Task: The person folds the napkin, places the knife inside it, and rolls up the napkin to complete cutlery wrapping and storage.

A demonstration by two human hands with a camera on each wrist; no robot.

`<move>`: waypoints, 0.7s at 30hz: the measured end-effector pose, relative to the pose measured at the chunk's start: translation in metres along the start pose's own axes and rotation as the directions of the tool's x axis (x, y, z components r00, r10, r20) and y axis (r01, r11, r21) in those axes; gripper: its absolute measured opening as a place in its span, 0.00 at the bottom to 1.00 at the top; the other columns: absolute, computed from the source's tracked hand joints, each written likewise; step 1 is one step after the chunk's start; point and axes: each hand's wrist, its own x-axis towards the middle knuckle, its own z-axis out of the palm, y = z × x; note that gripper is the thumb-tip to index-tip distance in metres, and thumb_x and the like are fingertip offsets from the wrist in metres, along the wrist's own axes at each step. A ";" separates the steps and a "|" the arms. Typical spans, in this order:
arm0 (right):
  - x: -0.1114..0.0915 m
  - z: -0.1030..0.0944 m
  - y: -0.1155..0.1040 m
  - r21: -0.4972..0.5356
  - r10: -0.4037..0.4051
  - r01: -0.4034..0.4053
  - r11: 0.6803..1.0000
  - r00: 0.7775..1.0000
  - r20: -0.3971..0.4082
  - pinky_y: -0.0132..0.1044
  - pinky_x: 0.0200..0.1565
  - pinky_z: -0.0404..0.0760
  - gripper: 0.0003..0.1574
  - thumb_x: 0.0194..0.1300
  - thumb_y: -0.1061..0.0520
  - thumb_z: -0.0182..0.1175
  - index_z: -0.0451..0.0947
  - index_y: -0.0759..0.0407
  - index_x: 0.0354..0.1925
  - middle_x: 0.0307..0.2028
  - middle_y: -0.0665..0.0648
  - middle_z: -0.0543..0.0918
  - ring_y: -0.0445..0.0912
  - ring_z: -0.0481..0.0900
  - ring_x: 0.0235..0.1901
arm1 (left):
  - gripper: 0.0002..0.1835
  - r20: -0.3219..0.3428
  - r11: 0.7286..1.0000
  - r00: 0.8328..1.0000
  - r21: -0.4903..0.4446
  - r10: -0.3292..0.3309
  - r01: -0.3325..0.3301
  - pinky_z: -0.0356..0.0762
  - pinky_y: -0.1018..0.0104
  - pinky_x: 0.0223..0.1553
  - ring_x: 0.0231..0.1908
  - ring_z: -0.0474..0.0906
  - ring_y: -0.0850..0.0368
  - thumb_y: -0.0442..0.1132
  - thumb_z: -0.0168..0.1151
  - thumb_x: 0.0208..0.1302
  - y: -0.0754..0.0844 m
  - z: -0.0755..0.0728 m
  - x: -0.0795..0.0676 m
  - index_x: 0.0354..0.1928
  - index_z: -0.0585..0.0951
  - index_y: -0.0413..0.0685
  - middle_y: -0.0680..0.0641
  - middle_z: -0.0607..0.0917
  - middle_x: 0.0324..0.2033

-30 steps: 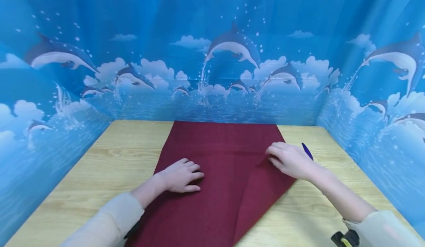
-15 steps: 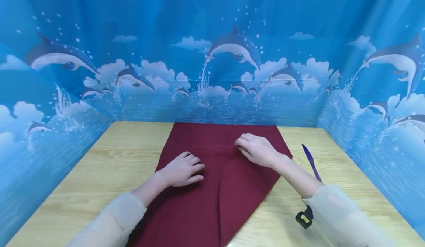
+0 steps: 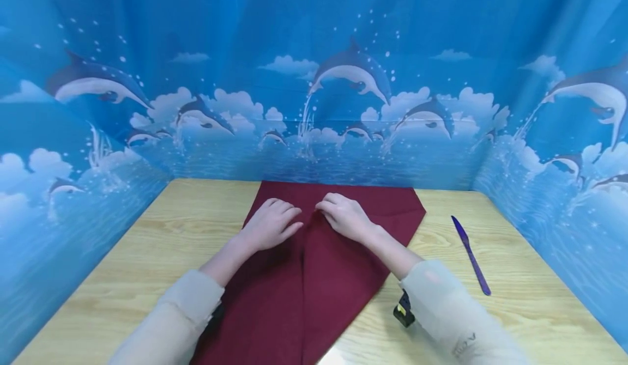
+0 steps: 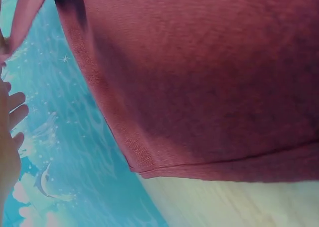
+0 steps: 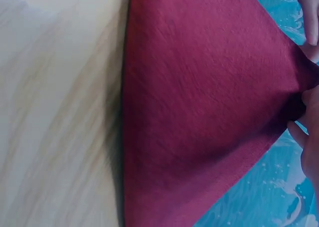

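A dark red cloth lies lengthwise on the table, its right side folded over toward the middle. My right hand pinches the folded-over part near the cloth's centre line; the right wrist view shows the cloth drawn to a point at that hand's fingers. Just to its left is my left hand, over the cloth with fingers relaxed and slightly bent, holding nothing. In the left wrist view the left hand shows at the edge, apart from the hanging cloth.
To the right of the cloth, a purple knife lies on the light wood table. A blue curtain printed with dolphins encloses the back and both sides. Black wrist gear hangs under the right sleeve.
My right hand has moved left and slightly away from me, carrying the cloth's right side inward. My left hand has shifted forward. The knife, earlier mostly behind the right arm, shows fully.
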 end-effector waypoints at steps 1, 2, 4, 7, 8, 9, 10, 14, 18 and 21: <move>0.001 0.003 0.000 -0.011 -0.008 0.008 1.000 1.000 -0.012 0.35 0.37 0.78 0.07 0.56 0.67 0.61 0.81 0.59 0.36 0.33 0.54 0.79 0.46 0.77 0.36 | 0.16 -0.019 1.000 1.000 0.014 0.006 -0.006 0.71 0.56 0.46 0.39 0.77 0.53 0.46 0.62 0.60 0.000 -0.001 0.002 0.44 0.81 0.44 0.47 0.82 0.37; 0.002 0.006 -0.001 -0.022 -0.018 0.017 1.000 1.000 -0.023 0.36 0.36 0.78 0.08 0.56 0.68 0.61 0.81 0.60 0.35 0.32 0.54 0.78 0.47 0.77 0.35 | 0.16 -0.035 1.000 0.999 0.029 0.013 -0.012 0.71 0.56 0.46 0.39 0.77 0.53 0.46 0.62 0.60 -0.001 -0.001 0.003 0.44 0.81 0.44 0.47 0.82 0.37; 0.005 0.011 -0.001 -0.046 -0.031 0.029 0.999 0.999 -0.042 0.36 0.34 0.78 0.08 0.55 0.68 0.61 0.80 0.60 0.35 0.32 0.55 0.78 0.47 0.77 0.34 | 0.15 -0.064 0.998 0.998 0.055 0.021 -0.017 0.71 0.56 0.46 0.39 0.77 0.52 0.46 0.62 0.59 -0.001 -0.002 0.006 0.43 0.80 0.44 0.47 0.82 0.36; 0.008 0.017 -0.002 -0.077 -0.022 0.016 0.997 0.997 -0.070 0.36 0.32 0.78 0.07 0.55 0.68 0.60 0.79 0.60 0.34 0.31 0.54 0.78 0.48 0.78 0.33 | 0.15 -0.098 0.997 0.995 0.081 0.020 -0.012 0.71 0.55 0.46 0.38 0.77 0.51 0.46 0.63 0.58 0.000 -0.003 0.010 0.42 0.80 0.44 0.46 0.82 0.35; 0.010 0.018 -0.003 -0.083 -0.011 0.005 0.997 0.997 -0.080 0.37 0.31 0.78 0.07 0.55 0.67 0.61 0.79 0.60 0.34 0.31 0.54 0.79 0.47 0.78 0.33 | 0.15 -0.107 0.996 0.994 0.090 0.014 -0.004 0.71 0.55 0.46 0.38 0.77 0.51 0.46 0.63 0.58 0.001 -0.003 0.011 0.42 0.80 0.44 0.46 0.82 0.35; 0.011 0.020 -0.004 -0.091 0.001 -0.009 0.996 0.996 -0.090 0.37 0.30 0.78 0.06 0.55 0.66 0.61 0.78 0.59 0.34 0.30 0.54 0.79 0.47 0.78 0.33 | 0.14 -0.117 0.995 0.993 0.097 0.007 0.005 0.71 0.55 0.45 0.38 0.77 0.51 0.45 0.64 0.57 0.001 -0.003 0.012 0.41 0.80 0.43 0.46 0.82 0.35; 0.012 0.021 -0.004 -0.101 0.013 -0.023 0.995 0.995 -0.103 0.37 0.30 0.78 0.06 0.55 0.66 0.62 0.78 0.59 0.34 0.30 0.54 0.79 0.47 0.78 0.32 | 0.14 -0.124 0.994 0.992 0.106 -0.001 0.014 0.71 0.56 0.45 0.38 0.77 0.51 0.45 0.64 0.57 0.002 -0.002 0.013 0.41 0.80 0.43 0.46 0.82 0.34; 0.017 0.023 -0.006 -0.141 0.026 -0.049 0.989 0.986 -0.164 0.37 0.28 0.78 0.06 0.55 0.63 0.63 0.76 0.59 0.33 0.30 0.53 0.80 0.46 0.79 0.31 | 0.10 -0.168 0.989 0.986 0.136 -0.025 0.049 0.71 0.57 0.42 0.35 0.77 0.52 0.40 0.64 0.57 0.005 0.000 0.016 0.39 0.79 0.43 0.46 0.82 0.32; 0.021 0.025 -0.007 -0.147 0.018 -0.045 0.988 0.983 -0.180 0.36 0.29 0.78 0.07 0.54 0.64 0.64 0.76 0.59 0.33 0.31 0.53 0.80 0.46 0.79 0.31 | 0.06 -0.207 0.993 0.978 0.099 -0.035 0.057 0.73 0.58 0.38 0.31 0.78 0.52 0.32 0.61 0.57 0.005 0.003 0.020 0.37 0.78 0.42 0.47 0.81 0.29; 0.018 0.023 -0.008 -0.145 -0.003 -0.021 0.989 0.987 -0.162 0.37 0.33 0.78 0.09 0.54 0.63 0.64 0.77 0.61 0.36 0.35 0.56 0.79 0.48 0.78 0.35 | 0.07 -0.214 0.998 0.976 0.042 -0.041 0.051 0.74 0.59 0.37 0.30 0.78 0.52 0.30 0.61 0.56 0.002 0.001 0.021 0.37 0.79 0.43 0.46 0.81 0.29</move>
